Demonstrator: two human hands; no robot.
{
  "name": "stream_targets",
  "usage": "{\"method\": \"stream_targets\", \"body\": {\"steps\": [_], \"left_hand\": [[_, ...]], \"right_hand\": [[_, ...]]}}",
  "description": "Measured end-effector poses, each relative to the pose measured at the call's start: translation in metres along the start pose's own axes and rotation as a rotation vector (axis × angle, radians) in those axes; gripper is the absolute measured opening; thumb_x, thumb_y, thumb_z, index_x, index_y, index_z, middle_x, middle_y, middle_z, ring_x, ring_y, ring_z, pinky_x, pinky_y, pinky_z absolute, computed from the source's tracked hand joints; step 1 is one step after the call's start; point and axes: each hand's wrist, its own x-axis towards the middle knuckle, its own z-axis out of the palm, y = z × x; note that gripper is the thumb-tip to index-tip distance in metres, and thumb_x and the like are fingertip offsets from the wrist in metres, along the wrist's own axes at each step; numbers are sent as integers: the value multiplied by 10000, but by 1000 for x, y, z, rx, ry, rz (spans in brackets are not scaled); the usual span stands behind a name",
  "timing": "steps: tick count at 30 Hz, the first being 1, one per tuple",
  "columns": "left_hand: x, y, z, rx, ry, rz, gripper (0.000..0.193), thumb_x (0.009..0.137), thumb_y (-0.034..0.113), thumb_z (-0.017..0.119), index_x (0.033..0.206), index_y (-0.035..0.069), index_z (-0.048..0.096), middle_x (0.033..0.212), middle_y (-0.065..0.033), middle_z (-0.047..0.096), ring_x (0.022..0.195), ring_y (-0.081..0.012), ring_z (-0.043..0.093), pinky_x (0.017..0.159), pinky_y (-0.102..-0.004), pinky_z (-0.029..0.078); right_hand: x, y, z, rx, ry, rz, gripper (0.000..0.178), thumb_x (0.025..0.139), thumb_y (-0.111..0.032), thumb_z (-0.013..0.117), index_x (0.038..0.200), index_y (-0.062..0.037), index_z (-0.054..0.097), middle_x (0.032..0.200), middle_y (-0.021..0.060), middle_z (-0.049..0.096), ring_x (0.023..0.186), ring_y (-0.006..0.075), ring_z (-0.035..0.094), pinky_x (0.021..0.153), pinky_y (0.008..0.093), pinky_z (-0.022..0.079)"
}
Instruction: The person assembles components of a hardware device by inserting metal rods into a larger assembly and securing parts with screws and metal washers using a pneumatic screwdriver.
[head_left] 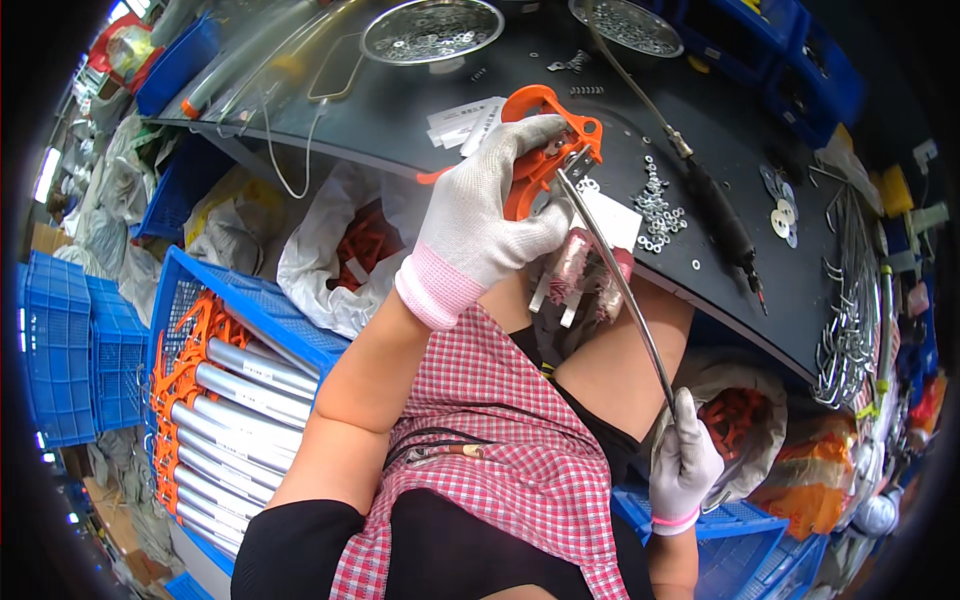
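My left hand [490,200], in a white knit glove with a pink cuff, is closed round an orange plastic handle part [582,128] with a curved trigger-like piece. It is held up over the front edge of the dark workbench [730,280]. A long thin metal rod [632,302] slants from the handle down toward my right. Its upper end meets the handle's metal fitting; whether it is inside cannot be made out. Around the lower end, the fingers of my right hand [685,465], also gloved, are closed.
Nuts [655,215], washers [783,215] and a corded black driver [720,215] lie on the bench. Metal bowls [432,32] stand behind. Bent rods [845,320] hang at the right edge. Left, a blue crate [255,290] holds orange-handled silver tubes [245,395]. Sacks [325,300] flank my legs.
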Motion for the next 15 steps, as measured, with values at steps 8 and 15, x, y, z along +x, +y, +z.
{"method": "stream_targets", "body": {"steps": [8,15], "left_hand": [[-1,-4,-9,-52,-50,-144,510,758,-33,604,1252,-46,475,1199,-89,539,1121,-136,520,967,-264,397],[-4,-4,-2,180,-61,17,493,748,-12,632,1223,-24,502,1124,-116,605,1034,-156,600,886,-271,475]], "right_hand": [[9,4,17,3,179,-91,537,730,120,579,1228,-81,588,594,72,420,487,185,433,488,276,377],[9,8,10,-152,141,-100,500,734,100,597,1209,-57,596,602,90,456,491,152,446,499,273,394]]}}
